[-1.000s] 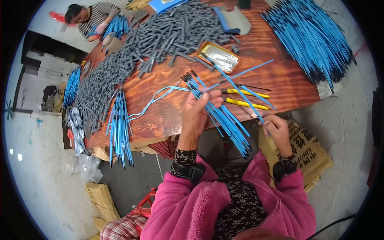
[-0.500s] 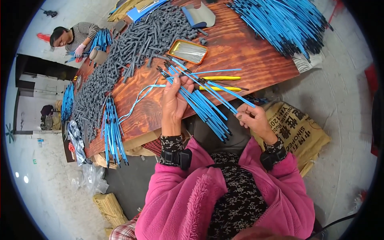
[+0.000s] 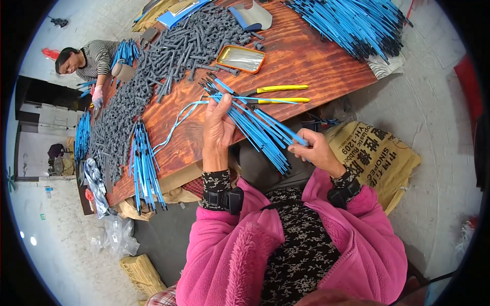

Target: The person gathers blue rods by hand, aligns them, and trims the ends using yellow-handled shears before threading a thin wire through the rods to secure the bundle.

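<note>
My left hand (image 3: 219,130) is closed round the upper part of a bundle of thin blue rods with black ends (image 3: 258,135). The rods slant down to the right, past the table's front edge. At their right side, my right hand (image 3: 316,152) pinches the lower ends of a few blue rods, fingers closed. A narrow blue strip (image 3: 270,100) runs across the bundle near my left thumb. Just behind it, pliers with yellow handles (image 3: 283,88) lie on the table, their jaws partly hidden by the rods. More blue strips (image 3: 179,122) loop left of my left hand.
Grey plastic pieces (image 3: 173,56) are heaped across the wooden table (image 3: 326,64). An orange-rimmed tin (image 3: 240,59) holds thin pale pieces. Blue rods are piled at the far right (image 3: 352,25) and bundled at left (image 3: 143,168). Another person (image 3: 99,58) works at far left.
My right hand has moved a little left and down, bringing its rods closer to the bundle. The narrow strip now lies lower across the rods. The other person's gloved hand has moved down.
</note>
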`<state>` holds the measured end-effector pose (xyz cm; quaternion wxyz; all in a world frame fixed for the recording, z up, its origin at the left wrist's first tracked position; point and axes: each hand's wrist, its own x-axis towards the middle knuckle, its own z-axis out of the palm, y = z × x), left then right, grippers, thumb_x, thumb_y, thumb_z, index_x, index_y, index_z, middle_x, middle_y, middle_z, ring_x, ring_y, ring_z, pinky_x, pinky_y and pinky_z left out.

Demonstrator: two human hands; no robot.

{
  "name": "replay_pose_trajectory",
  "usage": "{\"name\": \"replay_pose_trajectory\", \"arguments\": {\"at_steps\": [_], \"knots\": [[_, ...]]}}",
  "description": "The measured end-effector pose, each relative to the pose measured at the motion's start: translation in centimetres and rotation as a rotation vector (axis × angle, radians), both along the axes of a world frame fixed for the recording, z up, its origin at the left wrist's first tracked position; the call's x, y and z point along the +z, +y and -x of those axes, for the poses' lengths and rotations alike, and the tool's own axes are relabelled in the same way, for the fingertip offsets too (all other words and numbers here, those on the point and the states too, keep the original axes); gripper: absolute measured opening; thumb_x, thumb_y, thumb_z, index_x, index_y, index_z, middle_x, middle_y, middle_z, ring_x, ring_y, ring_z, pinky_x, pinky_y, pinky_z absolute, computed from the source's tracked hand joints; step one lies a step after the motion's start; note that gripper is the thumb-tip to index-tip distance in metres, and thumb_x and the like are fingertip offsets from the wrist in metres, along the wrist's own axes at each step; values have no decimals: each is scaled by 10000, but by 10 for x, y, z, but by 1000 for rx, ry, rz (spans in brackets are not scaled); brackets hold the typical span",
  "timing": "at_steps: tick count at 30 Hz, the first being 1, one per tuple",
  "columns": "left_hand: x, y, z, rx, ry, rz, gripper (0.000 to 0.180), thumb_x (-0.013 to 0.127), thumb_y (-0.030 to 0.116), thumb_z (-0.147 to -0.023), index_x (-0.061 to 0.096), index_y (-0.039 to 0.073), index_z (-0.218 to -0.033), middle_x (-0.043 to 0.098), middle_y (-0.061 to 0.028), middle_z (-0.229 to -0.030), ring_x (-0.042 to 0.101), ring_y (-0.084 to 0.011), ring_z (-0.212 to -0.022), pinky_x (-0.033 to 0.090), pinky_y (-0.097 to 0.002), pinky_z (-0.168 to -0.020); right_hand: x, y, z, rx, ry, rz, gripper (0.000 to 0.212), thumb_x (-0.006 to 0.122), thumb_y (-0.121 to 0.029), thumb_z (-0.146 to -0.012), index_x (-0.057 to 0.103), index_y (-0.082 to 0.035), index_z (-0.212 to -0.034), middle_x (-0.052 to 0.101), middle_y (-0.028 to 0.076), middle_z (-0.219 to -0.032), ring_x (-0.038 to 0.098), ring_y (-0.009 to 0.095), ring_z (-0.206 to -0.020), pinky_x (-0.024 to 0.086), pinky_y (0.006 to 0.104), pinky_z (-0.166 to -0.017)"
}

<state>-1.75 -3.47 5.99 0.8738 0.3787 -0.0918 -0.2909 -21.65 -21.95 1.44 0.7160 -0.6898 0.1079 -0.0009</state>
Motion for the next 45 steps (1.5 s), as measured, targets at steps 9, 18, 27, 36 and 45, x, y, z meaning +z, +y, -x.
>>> {"name": "replay_pose_trajectory", "arguments": {"at_steps": [9, 18, 27, 36, 45], "knots": [[3, -2, -4, 39, 75, 10, 209, 650, 21, -908, 558, 71, -1089, 642, -68, -929, 664, -203, -870, 578, -340, -785, -6, 8, -1, -92, -41, -111, 144, 652, -169, -953, 579, -57, -898, 622, 7, -741, 524, 33, -564, 408, 182, -504], [-8, 2, -10, -197, 76, 175, 161, 621, 89, -956, 560, 101, -1105, 639, -69, -956, 672, -226, -895, 580, -389, -791, -11, 14, -4, 2, 8, -199, 196, 580, -233, -999, 556, -50, -936, 624, 36, -751, 545, 65, -556, 426, 202, -505], [19, 3, 16, -76, 132, 28, 316, 622, 113, -964, 544, 105, -1270, 678, -136, -1114, 661, -207, -849, 580, -413, -815, -10, 31, -12, 104, 48, -185, 239, 572, -254, -1005, 554, -34, -915, 630, 60, -742, 584, 103, -563, 457, 254, -522], [9, 12, 7, -57, -13, 59, 435, 620, 64, -951, 480, 57, -1362, 640, -185, -1236, 644, -167, -836, 580, -372, -816, 9, 10, -33, 247, -307, 733, 188, 618, -174, -942, 609, -2, -865, 662, 139, -799, 664, 214, -662, 497, 345, -604], [8, 12, 10, -95, -24, 94, 391, 594, 46, -961, 490, 54, -1337, 592, -216, -1315, 659, -210, -998, 579, -317, -867, 40, 16, -62, -41, -341, 523, 175, 675, -169, -886, 659, -17, -970, 660, 140, -842, 661, 286, -757, 506, 361, -658]]}}
